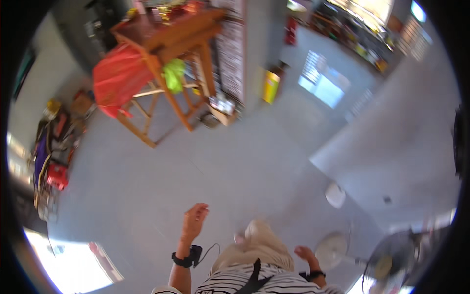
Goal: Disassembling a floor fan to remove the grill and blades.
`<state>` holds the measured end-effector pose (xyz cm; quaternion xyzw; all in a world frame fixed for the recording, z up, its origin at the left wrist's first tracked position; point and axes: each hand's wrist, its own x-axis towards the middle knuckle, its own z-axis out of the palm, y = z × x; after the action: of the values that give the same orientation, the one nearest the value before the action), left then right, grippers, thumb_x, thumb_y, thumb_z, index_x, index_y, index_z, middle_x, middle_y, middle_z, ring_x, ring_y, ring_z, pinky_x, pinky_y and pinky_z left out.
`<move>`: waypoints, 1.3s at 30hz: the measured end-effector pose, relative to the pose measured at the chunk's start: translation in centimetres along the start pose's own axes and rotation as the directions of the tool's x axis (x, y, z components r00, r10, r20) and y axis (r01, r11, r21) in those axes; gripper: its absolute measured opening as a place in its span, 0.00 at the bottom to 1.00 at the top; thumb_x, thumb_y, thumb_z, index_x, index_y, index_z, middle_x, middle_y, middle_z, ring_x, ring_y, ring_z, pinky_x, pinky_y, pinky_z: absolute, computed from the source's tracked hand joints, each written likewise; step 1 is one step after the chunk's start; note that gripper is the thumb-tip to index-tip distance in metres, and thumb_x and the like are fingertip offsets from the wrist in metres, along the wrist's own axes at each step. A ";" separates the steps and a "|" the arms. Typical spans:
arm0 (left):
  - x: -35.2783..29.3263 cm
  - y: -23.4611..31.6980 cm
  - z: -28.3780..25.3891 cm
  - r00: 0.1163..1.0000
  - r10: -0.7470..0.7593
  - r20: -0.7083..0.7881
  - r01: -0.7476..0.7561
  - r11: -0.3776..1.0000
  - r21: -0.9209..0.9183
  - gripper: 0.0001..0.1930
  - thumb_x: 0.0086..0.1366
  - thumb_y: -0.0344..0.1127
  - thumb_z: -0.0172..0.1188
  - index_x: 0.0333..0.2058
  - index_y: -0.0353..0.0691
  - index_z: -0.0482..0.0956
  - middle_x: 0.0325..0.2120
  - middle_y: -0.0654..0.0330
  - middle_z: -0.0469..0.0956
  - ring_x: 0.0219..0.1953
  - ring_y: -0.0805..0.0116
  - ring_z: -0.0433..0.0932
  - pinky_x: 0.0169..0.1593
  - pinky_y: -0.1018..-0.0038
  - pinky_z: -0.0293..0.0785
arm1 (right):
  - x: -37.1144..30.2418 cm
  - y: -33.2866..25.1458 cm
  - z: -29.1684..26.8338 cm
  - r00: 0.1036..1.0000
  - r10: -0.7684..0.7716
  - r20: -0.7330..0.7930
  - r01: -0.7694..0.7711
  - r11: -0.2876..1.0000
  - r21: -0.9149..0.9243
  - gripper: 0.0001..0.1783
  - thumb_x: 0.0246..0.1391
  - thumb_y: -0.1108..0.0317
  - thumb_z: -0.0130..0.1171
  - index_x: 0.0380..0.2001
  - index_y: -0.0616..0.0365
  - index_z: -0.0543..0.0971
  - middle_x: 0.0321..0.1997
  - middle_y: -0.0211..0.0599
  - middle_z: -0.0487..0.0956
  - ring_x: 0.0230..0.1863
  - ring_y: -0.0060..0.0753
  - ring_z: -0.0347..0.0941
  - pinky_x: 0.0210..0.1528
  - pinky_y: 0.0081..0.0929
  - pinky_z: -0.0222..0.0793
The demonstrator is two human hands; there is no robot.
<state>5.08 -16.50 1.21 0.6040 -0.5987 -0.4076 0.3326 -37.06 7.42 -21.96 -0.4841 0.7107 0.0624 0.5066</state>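
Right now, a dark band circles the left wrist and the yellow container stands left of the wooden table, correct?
Not quite: the head view shows the yellow container standing right of the wooden table. The dark band does circle the left wrist.

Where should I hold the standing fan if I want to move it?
I'd wrap a hand around the slim pole, coming from the left, the side where the person's right hand is. The pole is the narrow part between the wide, flat base and the big round head, which looks harder to grip.
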 end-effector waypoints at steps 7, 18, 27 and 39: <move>6.2 -3.6 -0.3 0.990 -0.108 -0.094 0.092 0.984 -0.154 0.07 0.56 0.29 0.55 0.35 0.36 0.74 0.24 0.55 0.77 0.28 0.68 0.78 0.33 0.76 0.72 | 8.1 -5.9 -9.7 0.996 0.093 0.015 -0.089 0.980 -0.176 0.19 0.46 0.49 0.52 0.37 0.48 0.77 0.38 0.42 0.77 0.43 0.46 0.71 0.46 0.36 0.66; 23.8 -3.5 -12.4 0.885 -0.171 -0.433 0.089 0.975 -0.203 0.08 0.57 0.25 0.51 0.36 0.34 0.73 0.23 0.57 0.77 0.28 0.72 0.76 0.33 0.78 0.72 | 28.5 -45.4 -31.1 0.747 -0.637 -0.187 0.527 0.740 -0.417 0.12 0.46 0.59 0.53 0.28 0.57 0.73 0.30 0.47 0.75 0.35 0.53 0.70 0.36 0.43 0.67; 32.3 -7.3 -17.5 0.920 -0.205 -0.334 0.146 0.970 -0.195 0.08 0.56 0.26 0.52 0.35 0.34 0.74 0.23 0.57 0.77 0.28 0.74 0.76 0.34 0.79 0.71 | 33.5 -76.0 -36.1 0.738 -0.673 0.045 0.408 0.497 0.766 0.31 0.53 0.48 0.50 0.55 0.53 0.60 0.39 0.35 0.72 0.40 0.29 0.70 0.43 0.26 0.67; 44.2 -3.5 -17.0 0.972 -0.155 -0.178 0.084 0.931 -0.356 0.14 0.57 0.29 0.52 0.44 0.36 0.68 0.31 0.56 0.75 0.31 0.70 0.74 0.36 0.78 0.69 | 40.2 -87.8 -43.5 0.723 -0.630 -0.283 0.189 -0.214 0.958 0.54 0.31 0.33 0.59 0.54 0.60 0.57 0.54 0.35 0.64 0.55 0.39 0.59 0.54 0.38 0.60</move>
<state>19.65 -61.68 1.52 0.6099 -0.4425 -0.4623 0.4675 -0.52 -88.82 2.76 -0.1679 0.2322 -0.5562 0.7801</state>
